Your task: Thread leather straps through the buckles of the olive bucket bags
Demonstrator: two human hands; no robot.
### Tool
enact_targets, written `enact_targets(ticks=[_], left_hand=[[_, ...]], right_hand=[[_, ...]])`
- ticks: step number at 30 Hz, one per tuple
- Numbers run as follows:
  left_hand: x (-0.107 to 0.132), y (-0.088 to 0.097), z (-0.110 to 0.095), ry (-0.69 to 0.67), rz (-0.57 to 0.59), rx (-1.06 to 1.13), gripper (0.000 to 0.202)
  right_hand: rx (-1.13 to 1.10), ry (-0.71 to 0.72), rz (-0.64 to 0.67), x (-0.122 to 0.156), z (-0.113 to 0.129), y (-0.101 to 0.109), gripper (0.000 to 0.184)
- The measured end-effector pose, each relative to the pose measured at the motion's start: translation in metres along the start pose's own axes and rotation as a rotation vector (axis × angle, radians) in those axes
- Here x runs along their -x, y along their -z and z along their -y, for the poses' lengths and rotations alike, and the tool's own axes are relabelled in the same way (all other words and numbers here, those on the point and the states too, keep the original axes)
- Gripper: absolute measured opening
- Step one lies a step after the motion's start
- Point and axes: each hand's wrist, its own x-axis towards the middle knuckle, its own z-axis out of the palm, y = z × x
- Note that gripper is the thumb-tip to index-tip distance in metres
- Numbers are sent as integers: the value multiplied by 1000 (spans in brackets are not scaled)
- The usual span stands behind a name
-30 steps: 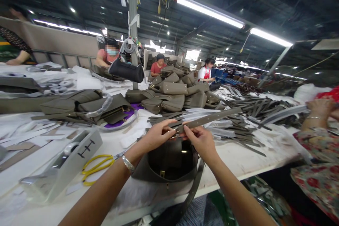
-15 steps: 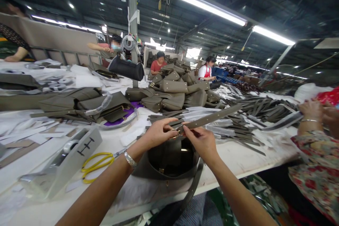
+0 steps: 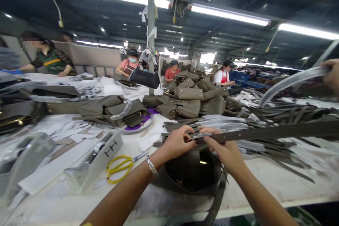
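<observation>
My left hand (image 3: 178, 143) and my right hand (image 3: 225, 150) pinch the near end of a long olive-grey leather strap (image 3: 270, 132). The strap runs level to the right, out of view. Both hands are held just above an open olive-grey bag (image 3: 193, 174) that sits at the near edge of the white table (image 3: 278, 180). A silver bracelet (image 3: 151, 165) is on my left wrist. The strap's end, with a small metal part, is partly hidden by my fingers.
Yellow-handled scissors (image 3: 120, 164) and a clear plastic holder (image 3: 94, 160) lie to the left. A heap of finished olive bags (image 3: 190, 95) and loose straps (image 3: 286, 113) cover the middle and right. Several workers sit across the table; another person's hand (image 3: 331, 74) lifts a clear strip at right.
The view has swung to the left and my hands sit further right in it. The strap now lies level instead of slanting upward. The neighbour's hand has risen with the clear strip.
</observation>
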Motion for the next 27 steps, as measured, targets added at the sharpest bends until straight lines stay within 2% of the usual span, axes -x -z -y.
enact_targets(ticks=[3,5,8,12,14,17,20,23,27], left_hand=[[-2,4,2,14,-48,11,18],[-2,9,1,21,-58,77,13],[1,21,-3,14,-3,215,20],[13,40,-5,-71,143,286,38],[18,44,-1,-83,169,317,44],[25,41,5,-89,130,345,49],[28,33,10,-64,14,308,43],[28,27,10,-37,-114,302,32],[28,25,8,-1,-250,253,30]], right_hand=[[-430,-58,48,-19,18,24,12],[-583,-69,51,-31,28,40,21],[-648,-4,-34,-48,35,57,33],[-632,150,-108,-60,38,65,27],[-556,162,-84,-59,41,67,33],[-313,62,71,-51,49,72,38],[36,-79,322,-41,59,71,40],[326,-88,513,-35,65,64,37],[518,-63,553,-35,60,56,39]])
